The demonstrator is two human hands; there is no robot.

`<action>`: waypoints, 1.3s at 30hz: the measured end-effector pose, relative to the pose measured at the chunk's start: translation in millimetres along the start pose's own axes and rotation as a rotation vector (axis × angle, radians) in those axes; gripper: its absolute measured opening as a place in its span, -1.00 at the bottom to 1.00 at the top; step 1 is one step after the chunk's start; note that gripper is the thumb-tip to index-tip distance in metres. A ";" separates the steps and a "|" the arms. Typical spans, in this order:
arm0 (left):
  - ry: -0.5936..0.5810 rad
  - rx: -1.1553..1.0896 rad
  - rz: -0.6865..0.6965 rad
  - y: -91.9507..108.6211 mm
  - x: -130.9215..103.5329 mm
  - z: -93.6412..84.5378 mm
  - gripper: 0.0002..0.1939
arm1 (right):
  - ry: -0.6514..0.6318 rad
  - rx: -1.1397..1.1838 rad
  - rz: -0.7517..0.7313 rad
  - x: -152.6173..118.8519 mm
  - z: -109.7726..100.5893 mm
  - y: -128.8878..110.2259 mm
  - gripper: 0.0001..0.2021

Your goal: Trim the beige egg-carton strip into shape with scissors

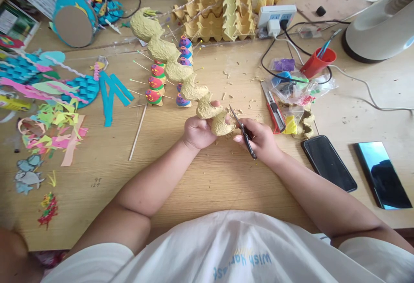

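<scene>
- The left hand point(200, 133) grips the near end of a knobbly egg-carton strip point(187, 73) from its left side and below; a fingertip shows past the far edge.
- The right hand point(262, 141) grasps a pair of black scissors point(247, 139), points aimed away from the body, right beside the strip's near end.
- The strip slants up and left, in front of the person, above the wooden table point(181, 179).
- Small carton scraps point(239, 111) lie scattered around the scissors and beyond.
- Beneath the strip's slant stand a red-and-green caterpillar point(155, 83) and a blue-and-purple caterpillar point(185, 53), both stuck with pins.
- Left of them lie a thin stick point(138, 132), blue paper strips point(108, 99) and a heap of coloured paper bits point(53, 123).
- Right of the hands are a box cutter point(274, 108), plastic bags point(310, 86), a red cup point(318, 63) and two phones point(329, 162).
- At the back, more egg cartons point(202, 28) sit beside a power strip point(274, 12).
- The strip hides part of both caterpillars; most left-hand fingers are out of sight. Whether the scissor blades touch the carton is hard to tell.
- A white appliance point(378, 24) is cut off at the right edge.
</scene>
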State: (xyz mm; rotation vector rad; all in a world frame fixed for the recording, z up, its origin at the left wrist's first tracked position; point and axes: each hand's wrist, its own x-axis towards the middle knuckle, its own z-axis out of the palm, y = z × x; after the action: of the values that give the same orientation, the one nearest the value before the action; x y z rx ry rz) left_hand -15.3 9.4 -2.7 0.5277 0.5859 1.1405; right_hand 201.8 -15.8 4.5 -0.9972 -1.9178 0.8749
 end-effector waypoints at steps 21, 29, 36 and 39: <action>-0.275 0.221 -0.222 1.3 -3.1 10.4 -0.63 | 0.315 0.603 0.306 6.4 5.7 2.2 -0.49; -0.462 0.427 -0.346 3.9 -7.0 10.1 -0.58 | 0.408 0.897 0.416 12.2 4.8 10.1 -0.37; -0.499 0.521 -0.402 -2.3 -8.7 14.2 -0.35 | 0.185 0.998 0.472 13.1 -2.7 0.5 -0.65; -0.408 0.482 -0.313 -10.1 -7.0 9.1 -0.20 | 0.195 0.963 0.445 13.2 -5.7 -0.6 -0.66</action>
State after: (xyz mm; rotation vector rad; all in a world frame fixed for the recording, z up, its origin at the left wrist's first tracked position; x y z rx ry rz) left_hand -4.5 -1.4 -1.5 1.0158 0.5606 0.5650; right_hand 201.5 -3.4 11.8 -0.8378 -0.8909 1.6560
